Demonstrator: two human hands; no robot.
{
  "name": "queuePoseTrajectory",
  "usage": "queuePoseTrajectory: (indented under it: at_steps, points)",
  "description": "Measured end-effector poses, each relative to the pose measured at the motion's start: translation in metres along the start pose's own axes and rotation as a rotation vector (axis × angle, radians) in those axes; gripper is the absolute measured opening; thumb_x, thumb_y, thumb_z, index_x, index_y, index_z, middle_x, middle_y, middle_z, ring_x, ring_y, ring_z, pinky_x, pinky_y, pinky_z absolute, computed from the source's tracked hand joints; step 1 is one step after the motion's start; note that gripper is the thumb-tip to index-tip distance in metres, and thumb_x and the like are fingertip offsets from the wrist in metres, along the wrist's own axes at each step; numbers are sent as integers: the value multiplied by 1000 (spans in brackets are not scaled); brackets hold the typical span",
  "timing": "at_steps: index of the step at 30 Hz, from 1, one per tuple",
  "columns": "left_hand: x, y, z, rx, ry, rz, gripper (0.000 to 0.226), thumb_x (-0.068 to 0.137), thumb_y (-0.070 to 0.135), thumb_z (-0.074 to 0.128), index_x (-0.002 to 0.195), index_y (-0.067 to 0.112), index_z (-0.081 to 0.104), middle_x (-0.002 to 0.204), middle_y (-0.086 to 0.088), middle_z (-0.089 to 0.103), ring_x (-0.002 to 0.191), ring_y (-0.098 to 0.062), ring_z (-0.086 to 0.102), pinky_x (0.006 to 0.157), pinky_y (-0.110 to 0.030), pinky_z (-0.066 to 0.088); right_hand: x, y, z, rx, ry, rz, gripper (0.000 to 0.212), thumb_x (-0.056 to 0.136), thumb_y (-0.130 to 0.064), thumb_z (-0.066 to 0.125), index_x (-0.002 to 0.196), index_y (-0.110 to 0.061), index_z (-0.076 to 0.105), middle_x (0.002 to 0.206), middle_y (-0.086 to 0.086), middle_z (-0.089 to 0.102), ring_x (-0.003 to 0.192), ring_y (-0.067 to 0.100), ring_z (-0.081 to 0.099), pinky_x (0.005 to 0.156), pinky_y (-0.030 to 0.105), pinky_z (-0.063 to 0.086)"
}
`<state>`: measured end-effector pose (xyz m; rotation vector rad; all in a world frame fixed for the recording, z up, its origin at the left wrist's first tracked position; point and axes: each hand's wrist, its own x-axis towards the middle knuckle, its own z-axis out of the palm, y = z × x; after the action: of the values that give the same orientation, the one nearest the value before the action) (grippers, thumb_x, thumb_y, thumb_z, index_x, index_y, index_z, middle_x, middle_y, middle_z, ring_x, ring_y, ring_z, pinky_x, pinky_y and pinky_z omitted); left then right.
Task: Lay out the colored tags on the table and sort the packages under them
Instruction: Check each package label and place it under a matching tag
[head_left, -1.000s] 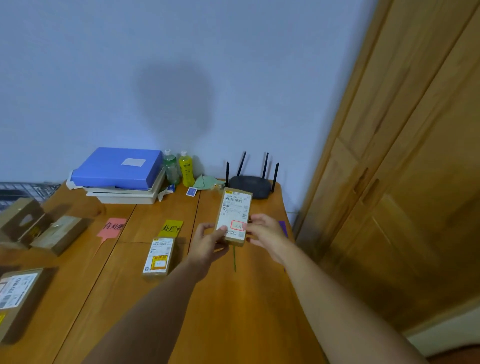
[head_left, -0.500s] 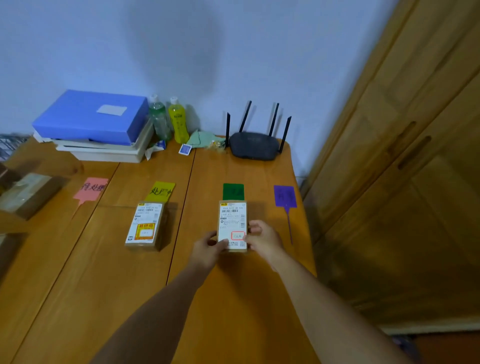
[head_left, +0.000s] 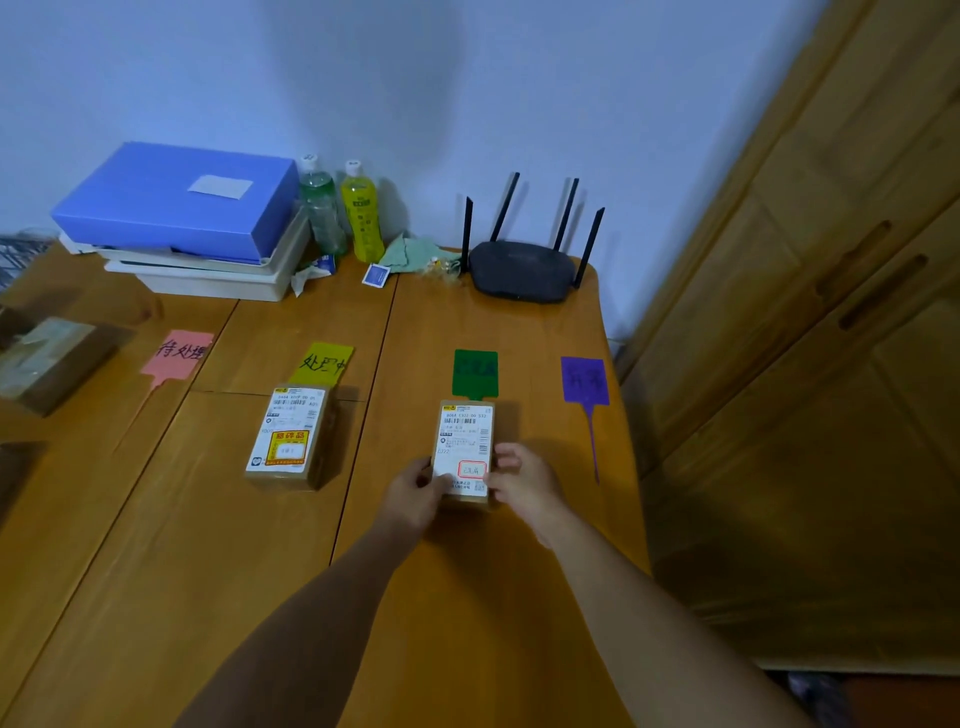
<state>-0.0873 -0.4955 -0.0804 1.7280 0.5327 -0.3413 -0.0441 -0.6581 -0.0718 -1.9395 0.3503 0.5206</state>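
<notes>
While the wooden surface (head_left: 467, 597) is filling most of my view, I am seeing a wooden wardrobe (head_left: 831, 364) standing along its right side. At the back left a blue file box (head_left: 176, 200) is lying on a stack of white trays (head_left: 218, 275), with a clear bottle (head_left: 319, 208) and a yellow drink bottle (head_left: 361, 213) standing just beside it. A black router (head_left: 522, 270) is sitting at the back right corner, its four antennas pointing up.

Four tags are lying in a row across the surface: a pink tag (head_left: 179, 353), a yellow tag (head_left: 323, 359), a green tag (head_left: 475, 371) and a purple tag (head_left: 585, 380). A labelled cardboard package (head_left: 291, 436) is lying directly under the yellow tag. Further left, a taped brown package (head_left: 49, 361) is resting near the pink tag.

I am watching both hands gripping a second labelled package (head_left: 464, 444), which is lying flat directly under the green tag, its far end touching the tag's lower edge. The left hand (head_left: 415, 493) is curling round the near left corner, thumb on top. The right hand (head_left: 524, 480) is pinching the near right edge, fingers partly closed.
</notes>
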Motion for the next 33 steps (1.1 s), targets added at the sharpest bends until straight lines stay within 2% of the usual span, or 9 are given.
queuePoseTrajectory:
  at_steps: [6, 10, 14, 17, 19, 20, 24, 30, 33]
  points:
    - [3, -2, 5, 39, -5, -26, 36, 98, 24, 62, 133, 18, 56, 124, -4, 68, 110, -25, 65, 97, -47, 53, 3, 4, -4, 6, -16, 11, 46, 90, -6, 68, 131, -21, 58, 125, 0, 63, 112, 19, 63, 96, 41, 56]
    - [3, -3, 6, 26, -12, -36, 35, 98, 25, 63, 132, 18, 57, 122, -3, 68, 110, -23, 65, 97, -43, 53, 2, 10, -3, 23, -23, 21, 45, 91, -7, 67, 132, -20, 57, 128, 2, 62, 112, 19, 63, 96, 42, 56]
    - [4, -2, 2, 56, 15, -43, 47, 100, 31, 59, 143, 15, 50, 132, -7, 64, 115, -25, 62, 102, -46, 51, -6, 7, -7, 7, -9, 25, 38, 96, -13, 62, 134, -18, 58, 126, 0, 63, 109, 16, 62, 96, 37, 55]
    - [-5, 15, -4, 71, 87, -45, 48, 102, 31, 55, 146, 13, 46, 134, -12, 60, 109, -23, 58, 90, -38, 50, -19, -9, -18, -156, 46, -34, 40, 100, -25, 55, 140, -22, 54, 137, -1, 60, 118, 17, 59, 92, 29, 48]
    - [-15, 35, -15, 120, 161, -11, 47, 102, 31, 53, 145, 12, 49, 135, -13, 59, 106, -22, 56, 79, -30, 45, -30, -29, -28, -367, 73, -103, 39, 102, -33, 50, 141, -25, 54, 141, -1, 57, 125, 21, 56, 92, 32, 46]
    - [-21, 45, -23, 171, 198, 22, 47, 102, 33, 52, 145, 12, 51, 137, -13, 59, 110, -24, 57, 79, -29, 45, -37, -41, -34, -467, 85, -144, 39, 103, -36, 47, 139, -26, 55, 142, -1, 57, 126, 23, 55, 92, 33, 46]
    - [-50, 95, -60, 406, 269, 190, 52, 99, 46, 53, 139, 12, 59, 139, -12, 59, 127, -30, 55, 101, -40, 47, -67, -98, -57, -784, 132, -295, 45, 103, -46, 40, 138, -21, 55, 143, 3, 54, 131, 29, 48, 98, 43, 44]
    - [-125, 190, -118, 694, 368, 380, 53, 97, 52, 51, 134, 16, 62, 139, -10, 59, 127, -29, 54, 104, -42, 46, -129, -194, -81, -852, 150, -425, 57, 100, -54, 37, 148, -24, 44, 154, 1, 45, 140, 30, 41, 108, 47, 43]
    - [-166, 223, -148, 830, 408, 432, 55, 96, 56, 46, 133, 18, 62, 135, -10, 59, 125, -30, 55, 99, -43, 48, -169, -247, -89, -866, 178, -504, 54, 101, -50, 39, 147, -23, 47, 150, 3, 49, 136, 30, 45, 101, 44, 48]
